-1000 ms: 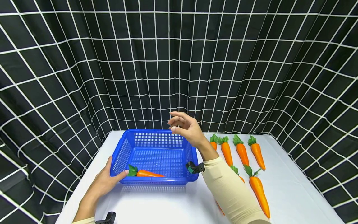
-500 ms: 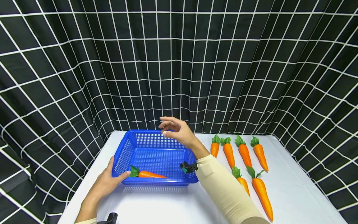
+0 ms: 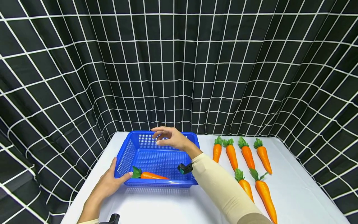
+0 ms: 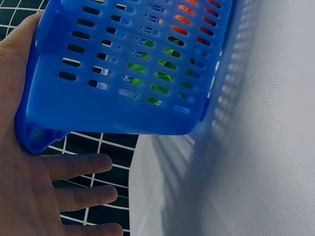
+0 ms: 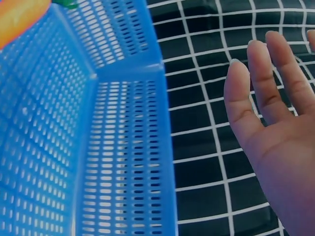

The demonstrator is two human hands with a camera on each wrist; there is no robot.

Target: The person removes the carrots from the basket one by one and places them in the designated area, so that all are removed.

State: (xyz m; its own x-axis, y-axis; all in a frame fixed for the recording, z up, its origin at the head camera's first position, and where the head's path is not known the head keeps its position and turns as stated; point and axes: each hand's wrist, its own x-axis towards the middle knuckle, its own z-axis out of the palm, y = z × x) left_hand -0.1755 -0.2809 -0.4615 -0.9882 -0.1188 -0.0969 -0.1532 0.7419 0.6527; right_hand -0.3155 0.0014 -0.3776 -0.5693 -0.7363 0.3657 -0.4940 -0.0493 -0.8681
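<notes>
In the head view a blue perforated plastic basket (image 3: 179, 183) stands on the table's left half, with one carrot (image 3: 153, 176) lying along its front wall. My left hand (image 3: 107, 183) braces the basket's front left corner, thumb reaching over the rim. The left wrist view shows the fingers of that left hand (image 4: 24, 196) straight and spread past the corner of the basket (image 4: 108, 110). Over the back right part of the basket hovers my right hand (image 3: 174, 139), fingers loosely bent and holding nothing. Its palm and parted fingers show beside the basket wall in the right wrist view.
Several carrots with green tops lie on the right of the white table (image 3: 156, 208), among them a far one (image 3: 217, 153), a small near one (image 3: 246, 189) and a long near one (image 3: 266, 199). A black gridded curtain (image 3: 179, 71) surrounds the table on three sides.
My right hand has moved left and lower over the basket, its fingers staying loose. The left hand keeps its place at the corner. The whole scene shifts slightly right and down with the head.
</notes>
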